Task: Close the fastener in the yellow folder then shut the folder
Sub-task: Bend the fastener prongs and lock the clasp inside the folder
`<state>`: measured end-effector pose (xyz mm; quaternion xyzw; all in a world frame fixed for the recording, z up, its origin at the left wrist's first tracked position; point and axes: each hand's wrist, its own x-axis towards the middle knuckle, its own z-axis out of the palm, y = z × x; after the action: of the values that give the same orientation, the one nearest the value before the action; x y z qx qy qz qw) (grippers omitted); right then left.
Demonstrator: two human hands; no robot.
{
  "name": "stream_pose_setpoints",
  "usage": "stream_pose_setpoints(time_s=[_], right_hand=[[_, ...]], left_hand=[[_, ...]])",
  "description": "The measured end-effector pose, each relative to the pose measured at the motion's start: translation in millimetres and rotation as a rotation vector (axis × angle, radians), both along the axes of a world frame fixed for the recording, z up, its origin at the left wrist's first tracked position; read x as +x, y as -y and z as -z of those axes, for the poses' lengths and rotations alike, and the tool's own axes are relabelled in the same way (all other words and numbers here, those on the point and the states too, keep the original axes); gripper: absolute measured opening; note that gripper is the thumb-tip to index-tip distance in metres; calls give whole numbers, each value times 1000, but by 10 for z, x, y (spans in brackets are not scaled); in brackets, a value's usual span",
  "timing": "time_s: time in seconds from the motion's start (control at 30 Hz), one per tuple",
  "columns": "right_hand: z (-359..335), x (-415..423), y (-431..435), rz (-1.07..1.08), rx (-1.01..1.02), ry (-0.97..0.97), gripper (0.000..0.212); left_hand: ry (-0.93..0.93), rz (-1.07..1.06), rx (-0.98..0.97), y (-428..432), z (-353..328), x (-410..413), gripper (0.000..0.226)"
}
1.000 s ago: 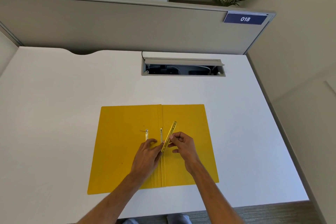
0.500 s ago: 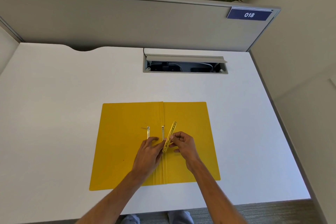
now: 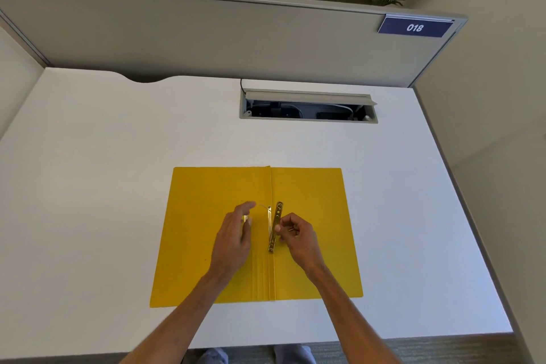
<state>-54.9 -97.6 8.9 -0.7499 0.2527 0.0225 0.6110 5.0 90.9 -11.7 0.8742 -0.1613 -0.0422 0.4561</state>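
While the yellow folder (image 3: 206, 245) lay open flat near the front edge of the white desk (image 3: 88, 186), the person's right hand (image 3: 297, 235) pinched the brass fastener bar (image 3: 275, 226) between thumb and fingertips, seemingly to line it up over the upright prong (image 3: 269, 220) by the spine. The left hand (image 3: 235, 236) hovered with fingers loosely apart over the left flap, gripping nothing, probably to steady it. Farther back sat the open cable hatch (image 3: 307, 108).

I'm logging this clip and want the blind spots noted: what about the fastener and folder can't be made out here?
- Head view: one fastener prong is mostly hidden behind the left hand; only a glint shows.
- Whether the metal bar pinched by the right hand is threaded onto the upright prong: too small to tell.
- Part of the yellow folder is covered by both forearms.
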Motion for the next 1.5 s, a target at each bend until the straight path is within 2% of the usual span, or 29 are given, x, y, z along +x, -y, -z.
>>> stream_pose_setpoints(time_s=[0.07, 0.27, 0.43, 0.53, 0.77, 0.93, 1.5], right_hand=[[12, 0, -13, -23, -37, -5, 5], [-7, 7, -10, -56, -78, 14, 6], [-16, 21, 7, -60, -82, 21, 4], [-1, 31, 4, -63, -76, 16, 4], [31, 26, 1, -73, -77, 1, 4], [14, 57, 29, -74, -43, -15, 4], [48, 105, 46, -84, -22, -62, 6]], left_hand=[[-43, -16, -12, 91, -8, 108, 43], [-67, 117, 10, 313, 24, 236, 38], [-165, 57, -133, 390, 36, 229, 36], [-177, 52, -160, 366, 116, 204, 20], [-70, 176, 8, 309, 152, 246, 36], [11, 232, 149, 294, 133, 217, 38], [52, 237, 215, 337, 142, 272, 32]])
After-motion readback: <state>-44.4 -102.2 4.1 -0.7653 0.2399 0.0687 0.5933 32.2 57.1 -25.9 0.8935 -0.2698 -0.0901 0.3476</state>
